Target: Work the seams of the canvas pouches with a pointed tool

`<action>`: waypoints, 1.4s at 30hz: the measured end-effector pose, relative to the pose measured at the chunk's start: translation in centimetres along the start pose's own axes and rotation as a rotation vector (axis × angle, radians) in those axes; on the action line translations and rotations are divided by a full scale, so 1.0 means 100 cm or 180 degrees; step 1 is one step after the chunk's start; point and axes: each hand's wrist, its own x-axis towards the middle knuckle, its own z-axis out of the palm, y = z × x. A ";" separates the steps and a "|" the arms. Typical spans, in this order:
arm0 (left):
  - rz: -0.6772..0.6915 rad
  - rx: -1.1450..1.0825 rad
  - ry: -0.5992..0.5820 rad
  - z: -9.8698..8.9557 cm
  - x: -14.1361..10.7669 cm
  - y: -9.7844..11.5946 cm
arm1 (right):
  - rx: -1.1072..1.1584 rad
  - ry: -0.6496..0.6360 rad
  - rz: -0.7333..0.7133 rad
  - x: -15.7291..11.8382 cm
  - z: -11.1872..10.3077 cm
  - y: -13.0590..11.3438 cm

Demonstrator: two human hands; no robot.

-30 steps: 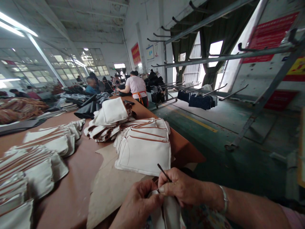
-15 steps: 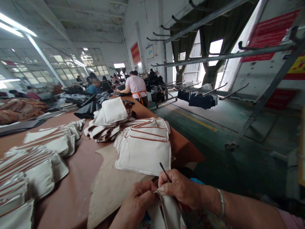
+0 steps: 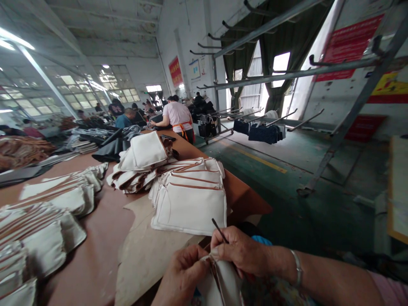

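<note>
Close to my body, at the bottom of the head view, I hold a white leather-like piece (image 3: 219,282) with a brown inner edge. My left hand (image 3: 185,272) pinches its upper edge between thumb and fingers. Beside it, my right hand (image 3: 239,250) pinches the same edge, fingertips nearly meeting the left ones. A thin dark stick-like tool (image 3: 219,229) pokes up from the right hand's grip; its lower end is hidden. Just beyond my hands lies a stack of similar white pieces (image 3: 191,208) with brown edges, and behind it a second pile (image 3: 145,151).
Rows of white pieces (image 3: 47,238) lie on the left of the brown tabletop (image 3: 102,250). A sheet of brown card (image 3: 146,255) lies under the near stack. To the right stands a metal rack (image 3: 296,72) with hanging dark bags (image 3: 263,132). A person (image 3: 177,114) stands farther along the table.
The view has shifted slightly, so the table and stacks sit a little farther left. Both hands keep their pinch on the white piece, almost unmoved.
</note>
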 end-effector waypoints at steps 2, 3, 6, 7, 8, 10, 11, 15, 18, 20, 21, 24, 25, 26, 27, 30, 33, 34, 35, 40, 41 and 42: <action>0.0029 0.0197 0.0041 0.001 0.000 0.003 | -0.0206 0.0016 -0.0240 -0.001 -0.002 -0.006; 0.0022 0.0315 0.0062 0.001 -0.001 0.005 | -0.0343 0.0043 -0.0385 -0.001 -0.003 -0.009; 0.0014 0.0800 0.0127 0.002 -0.004 0.009 | -0.0729 0.0114 -0.0546 -0.001 -0.004 -0.013; 0.0043 0.0980 0.0139 0.002 -0.005 0.009 | -0.0814 0.0115 -0.0521 0.000 -0.003 -0.013; 0.0107 0.1158 0.0151 0.002 -0.005 0.009 | -0.0895 0.0128 -0.0518 0.001 -0.003 -0.012; 0.0367 0.1493 0.0186 0.002 -0.006 0.005 | -0.1075 0.0185 -0.0624 0.001 -0.002 -0.010; 0.0537 0.1659 0.0193 0.002 -0.006 0.003 | -0.1163 0.0215 -0.0720 0.001 -0.002 -0.008; 0.1011 0.2158 0.0123 -0.001 -0.005 -0.006 | -0.1498 0.0383 -0.1105 -0.002 -0.001 0.001; 0.0852 0.1884 0.0083 -0.003 -0.007 -0.003 | -0.2042 0.0547 -0.1712 -0.005 -0.002 0.009; 0.0500 0.1440 -0.0030 -0.004 -0.010 0.006 | -0.2319 0.0575 -0.2294 -0.005 -0.004 0.015; 0.0360 0.1238 -0.0076 -0.005 -0.011 0.012 | -0.2377 0.0551 -0.2564 -0.006 -0.005 0.017; 0.0295 0.0964 -0.0021 -0.007 -0.010 0.027 | -0.2525 0.0494 -0.3088 -0.007 -0.009 0.021; 0.0273 0.0963 -0.0064 -0.008 -0.008 0.028 | -0.2640 0.0469 -0.3188 -0.007 -0.010 0.021; 0.0210 0.0953 -0.0157 -0.009 -0.006 0.028 | -0.2766 0.0450 -0.3257 -0.008 -0.012 0.021; 0.0108 0.0938 -0.0289 -0.009 -0.003 0.027 | -0.2881 0.0436 -0.3302 -0.009 -0.013 0.021; -0.0088 0.0952 -0.0662 -0.010 0.000 0.021 | -0.3017 0.0390 -0.3354 -0.011 -0.016 0.023; -0.0013 0.1096 -0.0824 -0.009 -0.001 0.022 | -0.3063 0.0352 -0.3364 -0.010 -0.017 0.026; -0.0010 0.1137 -0.0862 -0.009 -0.002 0.023 | -0.3075 0.0333 -0.3380 -0.009 -0.017 0.027; -0.0010 0.1191 -0.0867 -0.008 -0.003 0.024 | -0.3074 0.0324 -0.3413 -0.009 -0.016 0.028; 0.0465 0.1823 -0.0407 0.000 -0.004 0.023 | -0.2416 0.0315 -0.3180 -0.006 -0.018 0.027; 0.0625 0.1937 -0.0288 0.001 -0.004 0.022 | -0.2119 0.0240 -0.2769 -0.006 -0.020 0.025; 0.0752 0.2018 -0.0200 0.002 -0.005 0.021 | -0.1791 0.0102 -0.2247 -0.007 -0.024 0.022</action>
